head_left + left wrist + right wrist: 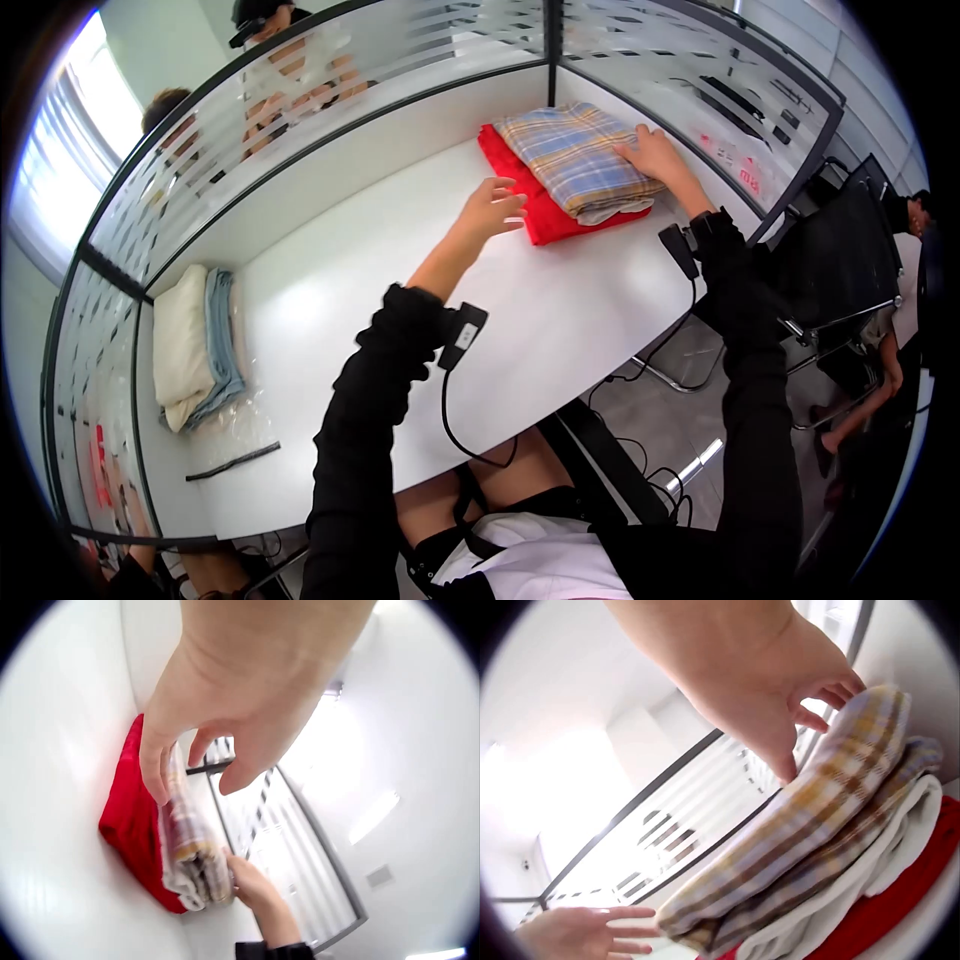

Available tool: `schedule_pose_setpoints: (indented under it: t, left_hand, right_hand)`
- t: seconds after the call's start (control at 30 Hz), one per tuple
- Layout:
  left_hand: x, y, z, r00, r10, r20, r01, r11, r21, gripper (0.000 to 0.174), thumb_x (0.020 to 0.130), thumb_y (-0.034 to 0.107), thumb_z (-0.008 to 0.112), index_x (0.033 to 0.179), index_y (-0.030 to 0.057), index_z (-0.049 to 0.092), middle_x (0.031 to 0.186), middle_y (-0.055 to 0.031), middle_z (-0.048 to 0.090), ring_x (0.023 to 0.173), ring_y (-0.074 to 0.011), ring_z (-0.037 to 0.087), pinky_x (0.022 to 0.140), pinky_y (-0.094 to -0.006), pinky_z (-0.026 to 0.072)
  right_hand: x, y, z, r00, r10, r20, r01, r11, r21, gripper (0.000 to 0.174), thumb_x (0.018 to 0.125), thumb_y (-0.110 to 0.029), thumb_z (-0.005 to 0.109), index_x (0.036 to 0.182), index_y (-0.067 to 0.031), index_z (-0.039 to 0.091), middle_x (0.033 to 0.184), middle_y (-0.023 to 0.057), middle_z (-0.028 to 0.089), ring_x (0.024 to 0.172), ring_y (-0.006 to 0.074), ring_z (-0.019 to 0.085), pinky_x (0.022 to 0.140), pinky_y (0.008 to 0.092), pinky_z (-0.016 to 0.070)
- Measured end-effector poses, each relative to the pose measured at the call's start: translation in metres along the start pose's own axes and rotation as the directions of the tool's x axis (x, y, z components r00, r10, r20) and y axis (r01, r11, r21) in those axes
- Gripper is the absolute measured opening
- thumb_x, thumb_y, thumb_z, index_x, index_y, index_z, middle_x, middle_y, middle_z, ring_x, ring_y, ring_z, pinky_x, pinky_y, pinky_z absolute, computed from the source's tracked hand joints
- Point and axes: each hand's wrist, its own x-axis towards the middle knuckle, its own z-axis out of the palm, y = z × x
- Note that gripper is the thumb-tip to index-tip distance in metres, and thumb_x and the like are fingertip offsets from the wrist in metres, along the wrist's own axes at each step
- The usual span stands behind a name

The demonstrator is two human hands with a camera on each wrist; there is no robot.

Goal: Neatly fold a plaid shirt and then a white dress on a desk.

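Observation:
A folded plaid cloth (580, 160) in blue, yellow and white lies on a folded red cloth (540, 215) at the back right of the table. Between them shows the edge of a white cloth (900, 840). My right hand (660, 165) touches the plaid cloth's right side, thumb and fingers spread apart along its top fold in the right wrist view. To the left of the stack hovers my left hand (490, 212), empty, with its fingers loosely spread near the red cloth's edge.
Folded cream cloth (183, 340) and blue cloth (222, 335) lie at the table's left end beside clear plastic (250, 405) with a black strip (233, 461). A framed partition (400, 100) borders the back. People (285, 70) sit beyond it; a black chair (840, 240) stands right.

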Motion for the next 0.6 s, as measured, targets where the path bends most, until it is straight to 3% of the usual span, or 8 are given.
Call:
schedule_pose_setpoints:
  t: [0.07,0.13,0.17,0.27,0.3,0.37,0.47,0.6]
  left_hand:
    - [-0.037,0.017,-0.031,0.998,0.057,-0.008,-0.056,0.998,0.038,0.042,0.087,0.022,0.051,0.121,0.0002,0.041,0.115,-0.0148,0.047,0.103,-0.0228,0.053,0.087,-0.0337,0.0444]
    - [-0.072,0.026,-0.065,0.987,0.103,-0.125,-0.084,0.986,0.147,0.045,0.085,0.025,0.053,0.121,0.0019,0.042,0.117,-0.0128,0.046,0.103,-0.0201,0.053,0.089,-0.0335,0.0414]
    - [-0.083,0.025,-0.086,0.959,0.132,-0.251,-0.085,0.978,0.192,0.044,0.078,0.020,0.059,0.117,0.0062,0.046,0.117,-0.0127,0.048,0.095,-0.0177,0.056,0.080,-0.0308,0.0434]
    - [-0.139,0.025,-0.152,0.821,0.323,-0.472,-0.054,0.865,0.499,0.040,0.077,0.015,0.061,0.114,0.0072,0.049,0.116,-0.0110,0.051,0.094,-0.0191,0.055,0.079,-0.0314,0.0437]
    - [-0.153,0.008,-0.190,0.713,0.530,-0.459,-0.081,0.712,0.697,0.039,0.076,0.011,0.062,0.113,0.0058,0.049,0.112,-0.0121,0.052,0.095,-0.0221,0.055,0.080,-0.0335,0.0441]
    - [-0.204,0.010,-0.229,0.542,0.761,-0.356,0.290,0.229,0.929,0.038,0.072,0.008,0.063,0.108,0.0049,0.051,0.107,-0.0141,0.053,0.105,-0.0294,0.049,0.087,-0.0386,0.0397]
    - [-0.262,0.000,-0.261,0.296,0.689,-0.662,0.816,0.178,0.550,0.045,0.075,0.020,0.059,0.116,0.0066,0.045,0.126,-0.0139,0.039,0.121,-0.0296,0.034,0.091,-0.0608,0.0292]
    - [-0.297,-0.029,-0.295,-0.011,0.572,-0.820,0.957,0.243,0.157,0.059,0.075,0.032,0.062,0.124,0.0085,0.039,0.128,-0.0180,0.033,0.122,-0.0326,0.029,0.087,-0.0643,0.0294]
  right_hand:
    - [-0.018,-0.022,-0.004,0.946,-0.192,-0.261,0.180,0.981,-0.068,0.060,0.079,-0.039,0.061,0.119,0.0010,0.042,0.106,0.0248,0.052,0.099,0.0384,0.052,0.083,0.0418,0.0436]
    - [-0.028,-0.052,-0.017,0.895,-0.354,-0.272,0.383,0.922,0.062,0.061,0.076,-0.037,0.064,0.119,0.0017,0.042,0.107,0.0240,0.052,0.099,0.0363,0.053,0.083,0.0409,0.0446]
    - [-0.036,-0.071,-0.024,0.860,-0.427,-0.280,0.475,0.871,0.130,0.062,0.075,-0.035,0.065,0.119,0.0020,0.042,0.107,0.0236,0.052,0.099,0.0353,0.053,0.083,0.0405,0.0450]
    - [-0.070,-0.150,-0.062,0.858,-0.509,0.067,0.398,0.742,0.539,0.055,0.079,-0.032,0.064,0.117,0.0004,0.044,0.108,0.0187,0.053,0.100,0.0278,0.053,0.084,0.0387,0.0452]
    - [-0.073,-0.173,-0.056,0.815,-0.555,0.166,0.277,0.624,0.730,0.052,0.079,-0.031,0.063,0.116,-0.0003,0.045,0.107,0.0168,0.054,0.099,0.0241,0.054,0.082,0.0366,0.0470]
    - [-0.089,-0.216,-0.059,0.713,-0.636,0.296,0.041,0.459,0.888,0.046,0.081,-0.029,0.062,0.115,-0.0014,0.046,0.104,0.0142,0.056,0.095,0.0193,0.057,0.077,0.0332,0.0499]
    - [-0.125,-0.268,-0.056,0.618,-0.706,0.345,-0.026,0.420,0.907,0.043,0.080,-0.027,0.062,0.109,0.0015,0.048,0.102,0.0132,0.058,0.086,0.0188,0.060,0.069,0.0295,0.0525]
    - [-0.149,-0.309,-0.030,0.476,-0.768,0.429,-0.196,0.382,0.903,0.036,0.083,-0.024,0.057,0.108,0.0010,0.049,0.099,0.0120,0.059,0.085,0.0193,0.061,0.072,0.0301,0.0521]
